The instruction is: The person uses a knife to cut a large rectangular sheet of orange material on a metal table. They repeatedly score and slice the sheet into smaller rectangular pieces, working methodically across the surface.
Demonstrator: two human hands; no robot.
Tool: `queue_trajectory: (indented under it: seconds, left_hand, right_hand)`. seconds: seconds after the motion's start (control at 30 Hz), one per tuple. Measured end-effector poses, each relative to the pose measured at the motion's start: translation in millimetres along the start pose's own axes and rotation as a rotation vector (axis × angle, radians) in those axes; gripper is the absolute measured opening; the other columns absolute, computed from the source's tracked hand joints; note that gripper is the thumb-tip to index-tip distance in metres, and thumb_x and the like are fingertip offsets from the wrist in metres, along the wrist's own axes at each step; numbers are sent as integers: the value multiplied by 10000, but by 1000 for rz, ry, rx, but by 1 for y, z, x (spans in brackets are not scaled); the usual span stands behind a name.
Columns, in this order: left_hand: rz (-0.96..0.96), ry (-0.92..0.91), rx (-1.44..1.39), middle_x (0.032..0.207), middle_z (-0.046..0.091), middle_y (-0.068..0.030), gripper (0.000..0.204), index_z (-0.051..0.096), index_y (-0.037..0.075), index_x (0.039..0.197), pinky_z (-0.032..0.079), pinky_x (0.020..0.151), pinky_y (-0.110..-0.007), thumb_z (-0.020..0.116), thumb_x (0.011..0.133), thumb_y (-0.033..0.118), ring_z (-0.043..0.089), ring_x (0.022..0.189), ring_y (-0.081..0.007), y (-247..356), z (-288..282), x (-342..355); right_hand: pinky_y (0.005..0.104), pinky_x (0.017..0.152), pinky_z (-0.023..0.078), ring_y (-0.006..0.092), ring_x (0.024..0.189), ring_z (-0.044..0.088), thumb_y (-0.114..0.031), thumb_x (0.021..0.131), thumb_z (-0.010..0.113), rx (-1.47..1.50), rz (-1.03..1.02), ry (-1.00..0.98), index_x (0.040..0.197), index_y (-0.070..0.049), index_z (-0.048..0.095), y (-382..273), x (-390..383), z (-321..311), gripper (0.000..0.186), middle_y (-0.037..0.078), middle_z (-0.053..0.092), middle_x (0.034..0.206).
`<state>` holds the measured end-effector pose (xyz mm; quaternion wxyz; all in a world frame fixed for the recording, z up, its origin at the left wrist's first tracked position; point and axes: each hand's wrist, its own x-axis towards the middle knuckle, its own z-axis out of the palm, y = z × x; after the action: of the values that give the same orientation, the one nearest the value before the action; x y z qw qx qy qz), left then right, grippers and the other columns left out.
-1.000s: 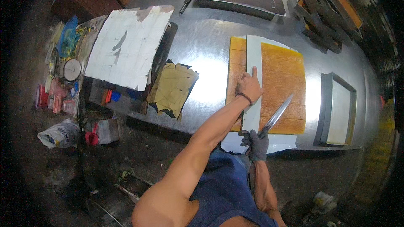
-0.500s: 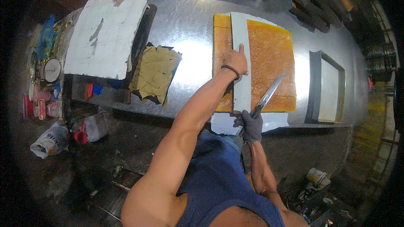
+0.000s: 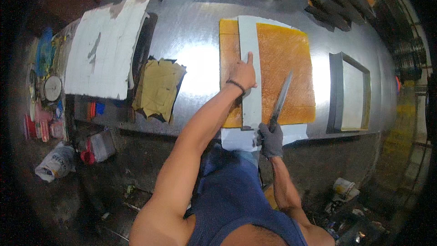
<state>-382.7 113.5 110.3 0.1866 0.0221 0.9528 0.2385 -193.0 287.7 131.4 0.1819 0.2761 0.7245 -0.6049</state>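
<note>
An amber-orange slab [image 3: 287, 82] with faint lines across it lies on a white sheet [image 3: 239, 140] that sticks out at the near edge. Over the slab's left part runs a long pale flat strip [image 3: 250, 107], pointing away from me. My left hand [image 3: 242, 75], bare with a beaded bracelet, grips and presses the strip about midway, one finger stretched along it. In a grey glove, my right hand [image 3: 271, 140] is closed round the handle of a long knife [image 3: 283, 95]. The blade points away over the slab, right of the strip; whether it touches cannot be told.
The metal table [image 3: 195, 27] carries a rectangular frame [image 3: 337, 93] at right. To the left lie a folded olive cloth [image 3: 159, 89] and a worn white board [image 3: 102, 50]. A dial scale [image 3: 52, 88] stands far left. Dark metal bars [image 3: 330, 0] lie at the far right.
The knife has swung, its tip moving left so the blade stands more upright. My right hand has shifted slightly right from the strip's near end. The view has shifted; my left hand stays on the strip.
</note>
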Motion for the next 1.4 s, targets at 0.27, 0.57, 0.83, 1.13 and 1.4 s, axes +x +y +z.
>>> queue_trajectory:
  seconds: [0.27, 0.57, 0.83, 1.13, 1.4]
  left_hand:
    - [-1, -34, -3, 1183, 567, -407, 1264, 123, -1, 1581, 521, 938, -530, 922, 665, 347, 596, 1116, -524, 5, -15, -9]
    - [-30, -89, -36, 1156, 540, -440, 1273, 55, 67, 1603, 527, 877, -540, 911, 685, 276, 623, 1038, -540, 11, -25, -9]
    - [32, -50, -31, 1060, 557, -407, 1280, 61, 55, 1604, 536, 796, -544, 912, 674, 280, 639, 928, -538, 5, -19, -9]
    - [84, 13, -69, 1240, 442, -499, 1310, 48, 57, 1604, 553, 807, -537, 914, 656, 316, 630, 956, -565, -6, -7, -8]
    - [49, -5, -38, 1211, 466, -474, 1292, 53, 74, 1605, 546, 817, -551, 913, 666, 294, 624, 962, -569, -6, -5, -5]
  right_hand:
    - [375, 558, 513, 209, 625, 613, -190, 989, 505, -453, -508, -38, 1468, 22, 399, -87, 63, -12, 534, 131, 626, 812]
    - [541, 828, 508, 497, 968, 640, -176, 959, 512, -530, -680, -110, 1446, 43, 390, -136, 185, 57, 548, 350, 643, 1050]
    - [543, 822, 518, 497, 980, 645, -154, 954, 526, -559, -708, -105, 1397, 88, 412, -158, 186, 65, 518, 355, 645, 1051]
    - [535, 817, 525, 494, 984, 649, -164, 959, 539, -583, -570, -150, 1412, 95, 392, -165, 180, 68, 542, 367, 640, 1055]
    - [559, 797, 522, 516, 943, 648, -171, 950, 547, -715, -651, -140, 1414, 88, 385, -167, 172, 59, 555, 356, 655, 994]
